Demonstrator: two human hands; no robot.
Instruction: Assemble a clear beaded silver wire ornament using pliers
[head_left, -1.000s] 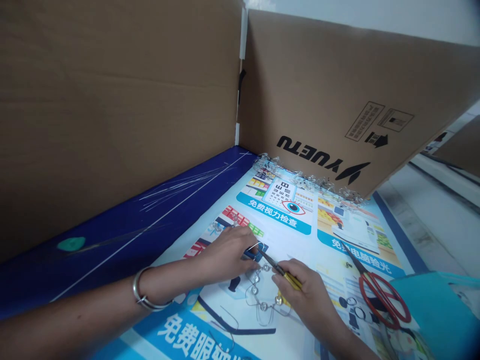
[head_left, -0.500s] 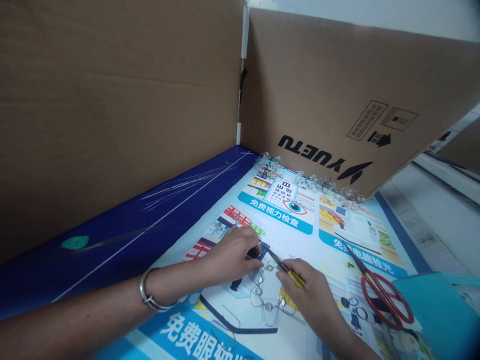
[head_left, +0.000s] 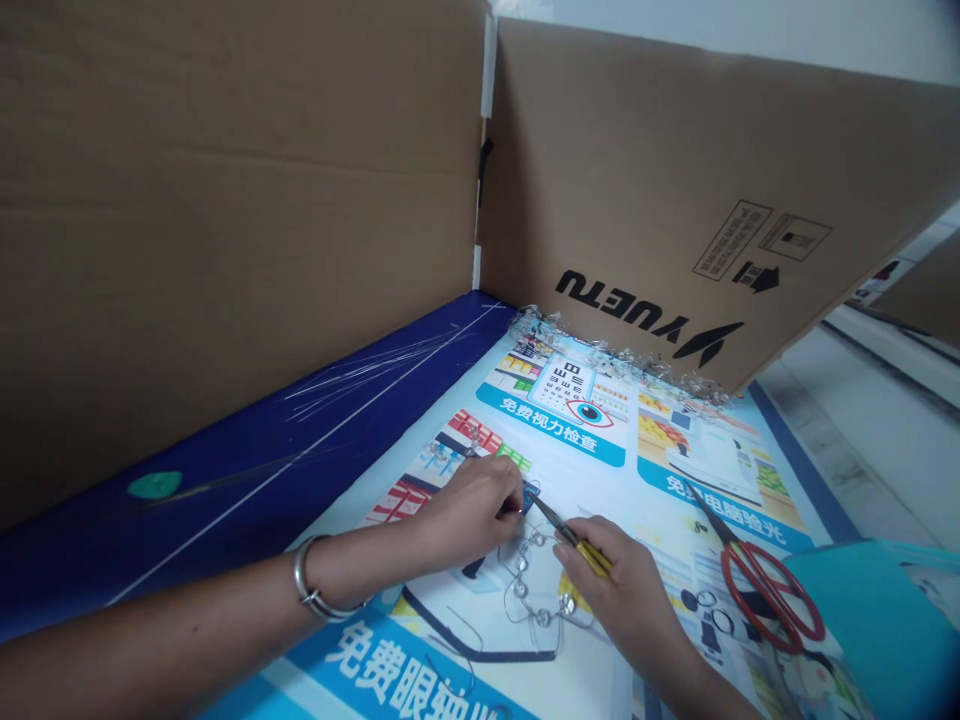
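My left hand (head_left: 484,505) is closed in a pinch on thin wire near the middle of the printed sheet. My right hand (head_left: 619,580) grips yellow-handled pliers (head_left: 566,530), whose tips point up and left, close to my left fingertips. A small curve of wire shows by the plier tips; whether the jaws hold it I cannot tell. Below my hands hangs a wire piece with clear round beads (head_left: 523,590), linked in a loose chain and lying on the sheet. Loose bent wires (head_left: 469,640) lie nearer to me.
Red-handled scissors (head_left: 772,595) lie to the right, beside a turquoise item (head_left: 870,620). Cardboard panels (head_left: 637,180) stand at the back and left. Wire-and-bead pieces (head_left: 622,360) line the back panel's foot. Straight wires (head_left: 360,375) and a green object (head_left: 155,485) lie left.
My left fingers have drawn closer together and turned slightly at the wire. The beaded chain has shifted a little to the right. The pliers have hardly moved.
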